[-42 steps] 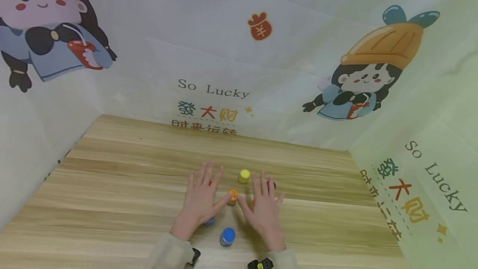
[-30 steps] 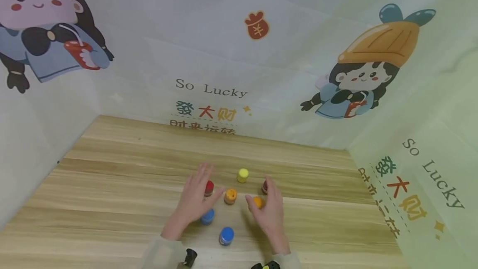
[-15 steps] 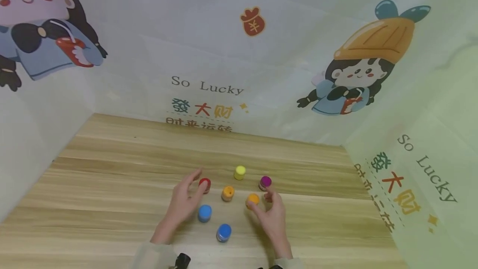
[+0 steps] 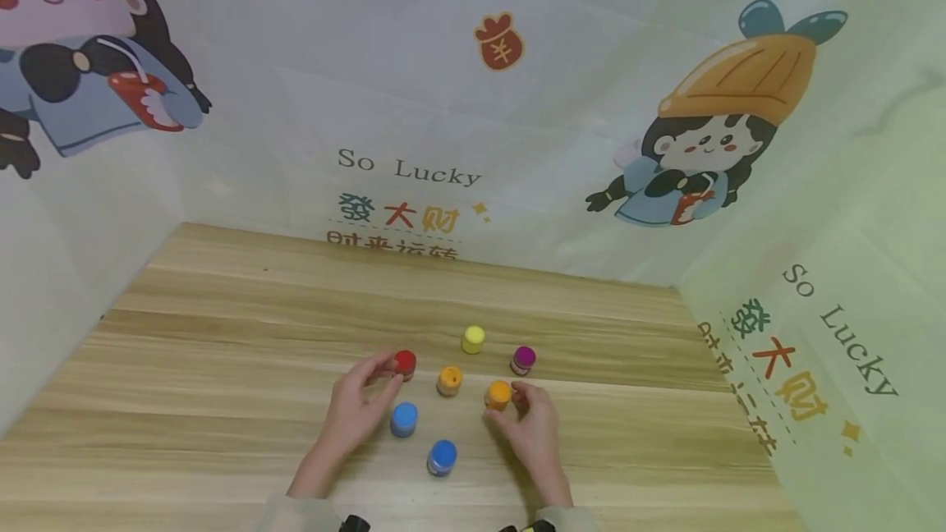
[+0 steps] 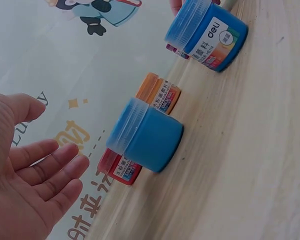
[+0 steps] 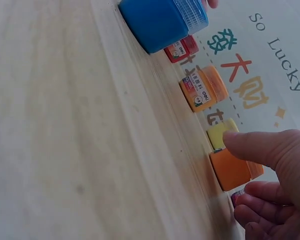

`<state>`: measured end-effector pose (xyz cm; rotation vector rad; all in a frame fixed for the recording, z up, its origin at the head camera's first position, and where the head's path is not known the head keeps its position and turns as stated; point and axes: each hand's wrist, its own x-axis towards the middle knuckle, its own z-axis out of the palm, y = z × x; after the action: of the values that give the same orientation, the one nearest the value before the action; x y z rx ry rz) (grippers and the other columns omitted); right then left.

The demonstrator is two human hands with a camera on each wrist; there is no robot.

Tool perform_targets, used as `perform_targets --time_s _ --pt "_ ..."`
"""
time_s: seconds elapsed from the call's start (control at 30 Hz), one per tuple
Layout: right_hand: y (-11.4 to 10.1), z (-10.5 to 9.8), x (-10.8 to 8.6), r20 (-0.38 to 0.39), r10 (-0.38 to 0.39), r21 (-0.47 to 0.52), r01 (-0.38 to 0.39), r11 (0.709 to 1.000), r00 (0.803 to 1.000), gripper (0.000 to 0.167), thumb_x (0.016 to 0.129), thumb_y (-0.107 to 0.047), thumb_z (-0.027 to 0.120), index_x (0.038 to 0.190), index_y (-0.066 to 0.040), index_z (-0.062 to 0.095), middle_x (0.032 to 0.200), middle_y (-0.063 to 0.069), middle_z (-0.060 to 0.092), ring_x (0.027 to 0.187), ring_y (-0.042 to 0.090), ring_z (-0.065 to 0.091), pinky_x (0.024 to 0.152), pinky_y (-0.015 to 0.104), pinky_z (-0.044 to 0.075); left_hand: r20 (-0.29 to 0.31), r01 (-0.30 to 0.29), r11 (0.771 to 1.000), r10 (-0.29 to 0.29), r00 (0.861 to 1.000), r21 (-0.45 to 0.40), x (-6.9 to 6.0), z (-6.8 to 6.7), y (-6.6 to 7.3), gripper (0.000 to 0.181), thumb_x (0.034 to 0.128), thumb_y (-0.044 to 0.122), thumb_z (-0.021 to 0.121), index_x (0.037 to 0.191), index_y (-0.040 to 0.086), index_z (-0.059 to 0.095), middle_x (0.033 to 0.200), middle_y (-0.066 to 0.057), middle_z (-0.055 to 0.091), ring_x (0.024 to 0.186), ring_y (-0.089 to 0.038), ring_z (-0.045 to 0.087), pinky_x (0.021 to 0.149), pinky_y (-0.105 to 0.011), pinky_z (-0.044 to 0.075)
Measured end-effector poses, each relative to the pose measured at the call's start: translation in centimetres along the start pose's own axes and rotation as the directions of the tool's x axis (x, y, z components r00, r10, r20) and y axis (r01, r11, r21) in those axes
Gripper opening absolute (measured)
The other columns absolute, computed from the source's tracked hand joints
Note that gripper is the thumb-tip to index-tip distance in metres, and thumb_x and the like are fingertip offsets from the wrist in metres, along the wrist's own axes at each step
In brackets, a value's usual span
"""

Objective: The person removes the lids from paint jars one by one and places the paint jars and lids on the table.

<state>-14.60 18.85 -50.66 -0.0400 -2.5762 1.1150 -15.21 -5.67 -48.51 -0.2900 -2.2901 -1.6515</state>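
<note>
In the head view, my left hand [image 4: 353, 410] is beside the red-lidded jar [image 4: 404, 364], thumb and fingers apart. The left wrist view shows that hand [image 5: 37, 185] with relaxed fingers and a gap to the red jar [image 5: 121, 167]. My right hand [image 4: 535, 435] is at the right-hand orange jar [image 4: 498, 395], thumb at its near side and fingers to its right. In the right wrist view the thumb of this hand [image 6: 277, 182] overlaps the orange jar [image 6: 230, 169]; whether it touches is unclear. All jars stand upright on the wooden table [image 4: 222, 368].
Another orange jar [image 4: 449, 381] stands between the hands, with a yellow jar [image 4: 473, 339] behind it and a purple-lidded one [image 4: 523, 360] at the right. Nearer are a light blue jar [image 4: 404, 419] and a darker blue one [image 4: 442, 457]. Printed cloth [image 4: 414, 105] hangs behind.
Both hands, earlier spread flat over the jars, have drawn apart and lowered to the outer sides, left by the red jar and right by the orange. The jars keep their arrangement; the view shifted slightly.
</note>
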Motion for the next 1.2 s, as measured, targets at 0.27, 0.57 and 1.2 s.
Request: perform_targets --time_s 0.27,0.57,1.2 --pt "-0.1 0.5 0.3 0.015 0.026 -0.008 -0.026 1.0 1.0 0.044 0.064 -0.013 0.086 0.099 0.005 0.066 0.082 0.006 0.056 0.076 0.018 0.053 0.067 0.026 0.047 0.005 -0.016 1.0 0.016 1.0 0.014 -0.2 0.0 0.1 0.033 0.0831 -0.003 0.065 0.114 -0.01 0.058 0.101 -0.017 0.065 0.093 -0.03 0.062 0.082 -0.048 0.047" --pt "-0.1 1.0 0.5 0.042 0.045 -0.002 -0.045 0.999 0.998 0.038 0.066 -0.011 0.084 0.097 0.005 0.067 0.083 0.006 0.055 0.078 0.018 0.054 0.069 0.03 0.049 0.027 -0.017 1.0 0.017 0.999 0.002 -0.4 0.0 0.2 0.032 0.0827 -0.003 0.066 0.114 -0.008 0.059 0.101 -0.014 0.066 0.093 -0.029 0.063 0.083 -0.048 0.047" --pt "-0.9 0.7 0.2 0.039 0.021 -0.011 -0.021 1.0 0.999 0.033 0.07 -0.01 0.082 0.096 0.002 0.066 0.085 0.009 0.061 0.078 0.021 0.058 0.069 0.032 0.05 0.02 -0.047 0.999 0.047 0.999 -0.004 -0.3 0.4 0.5 0.032 0.0773 -0.006 0.07 0.108 -0.008 0.061 0.097 -0.016 0.067 0.091 -0.03 0.063 0.081 -0.046 0.048"
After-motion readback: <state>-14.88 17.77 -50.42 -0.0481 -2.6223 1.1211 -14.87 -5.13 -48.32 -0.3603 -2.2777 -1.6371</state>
